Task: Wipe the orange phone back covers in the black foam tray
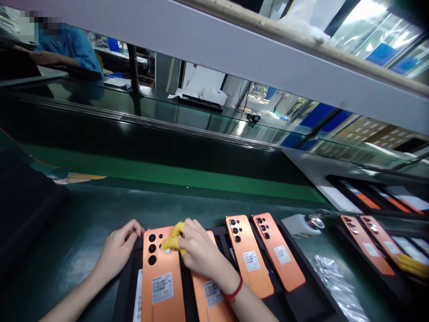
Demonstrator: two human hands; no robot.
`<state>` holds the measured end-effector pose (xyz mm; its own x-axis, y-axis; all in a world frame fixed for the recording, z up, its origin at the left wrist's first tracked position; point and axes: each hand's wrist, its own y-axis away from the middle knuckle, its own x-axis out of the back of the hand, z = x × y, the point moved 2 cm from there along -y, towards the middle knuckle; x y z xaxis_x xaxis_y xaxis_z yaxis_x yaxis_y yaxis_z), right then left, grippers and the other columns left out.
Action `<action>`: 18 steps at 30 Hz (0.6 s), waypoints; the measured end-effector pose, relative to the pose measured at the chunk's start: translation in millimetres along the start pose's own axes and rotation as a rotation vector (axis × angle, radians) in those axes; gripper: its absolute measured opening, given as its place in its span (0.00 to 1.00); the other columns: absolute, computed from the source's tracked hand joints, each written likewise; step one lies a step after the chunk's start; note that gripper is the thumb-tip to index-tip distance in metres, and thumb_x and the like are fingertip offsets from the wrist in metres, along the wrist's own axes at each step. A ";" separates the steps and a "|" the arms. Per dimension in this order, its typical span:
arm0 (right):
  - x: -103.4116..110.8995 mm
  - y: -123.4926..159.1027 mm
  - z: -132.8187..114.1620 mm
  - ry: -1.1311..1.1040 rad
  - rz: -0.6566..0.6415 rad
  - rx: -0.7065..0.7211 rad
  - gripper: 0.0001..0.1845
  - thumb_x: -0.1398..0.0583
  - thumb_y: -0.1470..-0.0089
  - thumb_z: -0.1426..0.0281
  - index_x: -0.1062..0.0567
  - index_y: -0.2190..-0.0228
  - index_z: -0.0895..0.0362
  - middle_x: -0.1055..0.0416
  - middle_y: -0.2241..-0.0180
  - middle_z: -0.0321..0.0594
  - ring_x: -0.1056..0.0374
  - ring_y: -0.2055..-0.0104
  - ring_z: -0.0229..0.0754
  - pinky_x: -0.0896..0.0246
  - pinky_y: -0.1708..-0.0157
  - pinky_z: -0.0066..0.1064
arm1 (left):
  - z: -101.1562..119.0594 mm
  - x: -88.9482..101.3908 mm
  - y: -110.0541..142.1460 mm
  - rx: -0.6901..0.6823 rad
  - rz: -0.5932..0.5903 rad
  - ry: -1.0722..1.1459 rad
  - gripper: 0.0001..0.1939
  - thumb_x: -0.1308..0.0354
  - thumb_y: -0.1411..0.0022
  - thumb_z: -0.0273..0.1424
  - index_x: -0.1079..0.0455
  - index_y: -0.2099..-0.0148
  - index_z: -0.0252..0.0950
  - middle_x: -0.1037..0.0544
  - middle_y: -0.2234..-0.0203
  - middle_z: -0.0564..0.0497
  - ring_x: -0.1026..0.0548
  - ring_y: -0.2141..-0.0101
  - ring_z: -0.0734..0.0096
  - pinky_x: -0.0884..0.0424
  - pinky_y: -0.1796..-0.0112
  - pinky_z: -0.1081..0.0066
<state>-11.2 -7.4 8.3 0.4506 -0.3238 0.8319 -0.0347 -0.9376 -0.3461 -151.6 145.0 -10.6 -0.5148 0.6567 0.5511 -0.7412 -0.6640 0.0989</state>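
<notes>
Orange phones lie back up in a black tray [301,302], each with a white label. My right hand [201,250], with yellow finger covers and a red wrist band, pinches a small white wipe [166,251] against the camera area of the leftmost phone [164,268]. Under that hand and wrist lies a second phone [214,297], partly hidden. Two more phones, one [251,259] beside the other [278,255], lie to the right. My left hand [119,246] is closed at the upper left corner of the tray and phone; what its fingertips grip is hidden.
A silver-topped white dispenser [303,224] and a clear plastic bag [338,286] lie right of the tray. Another tray of phones [368,246] is at far right, with another person's yellow-covered fingers [412,264]. Dark cloth [27,223] is at left. A person in blue [73,47] sits across the line.
</notes>
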 end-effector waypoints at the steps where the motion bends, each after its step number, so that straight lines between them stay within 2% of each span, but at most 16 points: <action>1: 3.2 1.1 3.0 0.001 0.037 -0.025 0.28 0.45 0.56 0.92 0.24 0.60 0.52 0.37 0.66 0.37 0.47 0.64 0.42 0.53 0.67 0.33 | 0.7 0.2 0.0 0.000 -0.001 0.001 0.18 0.60 0.50 0.47 0.41 0.74 0.38 0.29 0.73 0.53 0.31 0.69 0.64 0.41 0.67 0.70; 5: 0.5 3.5 -3.1 -0.064 0.155 -0.045 0.24 0.45 0.50 0.89 0.25 0.57 0.55 0.36 0.64 0.40 0.47 0.64 0.43 0.51 0.66 0.32 | 2.1 0.7 -0.3 -0.005 0.009 0.003 0.18 0.60 0.50 0.47 0.42 0.74 0.38 0.29 0.73 0.52 0.32 0.69 0.64 0.41 0.67 0.70; 7: -7.3 2.6 -11.7 -0.112 0.101 0.017 0.21 0.44 0.49 0.87 0.24 0.59 0.53 0.36 0.64 0.39 0.46 0.64 0.42 0.50 0.66 0.32 | 0.7 0.4 -0.8 -0.009 0.010 0.002 0.18 0.59 0.50 0.47 0.42 0.74 0.38 0.29 0.73 0.52 0.32 0.69 0.63 0.41 0.67 0.70; 10: -11.9 0.6 -15.1 -0.067 -0.003 0.067 0.24 0.42 0.53 0.88 0.23 0.61 0.51 0.36 0.64 0.36 0.46 0.64 0.41 0.52 0.67 0.32 | -2.6 0.0 -0.9 -0.007 0.007 0.002 0.18 0.59 0.49 0.48 0.42 0.73 0.37 0.28 0.72 0.52 0.31 0.68 0.62 0.40 0.66 0.69; 15: 0.2 1.3 -2.3 0.037 0.052 -0.044 0.31 0.45 0.60 0.91 0.24 0.60 0.50 0.36 0.66 0.36 0.47 0.64 0.41 0.55 0.67 0.33 | -3.3 -0.7 0.0 -0.001 0.001 0.001 0.18 0.59 0.49 0.47 0.42 0.73 0.37 0.28 0.72 0.52 0.31 0.68 0.62 0.40 0.66 0.69; 18: -3.0 2.1 -7.7 0.079 0.032 -0.025 0.28 0.44 0.59 0.90 0.24 0.59 0.53 0.36 0.65 0.38 0.47 0.64 0.42 0.55 0.68 0.33 | -1.7 -1.1 -0.2 0.001 0.004 0.000 0.18 0.59 0.49 0.48 0.42 0.73 0.37 0.29 0.72 0.52 0.31 0.68 0.62 0.40 0.66 0.69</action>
<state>-19.6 -9.4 8.4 0.3773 -0.3621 0.8524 -0.0706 -0.9290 -0.3634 -151.6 145.0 -12.7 -0.5182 0.6540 0.5512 -0.7385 -0.6672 0.0974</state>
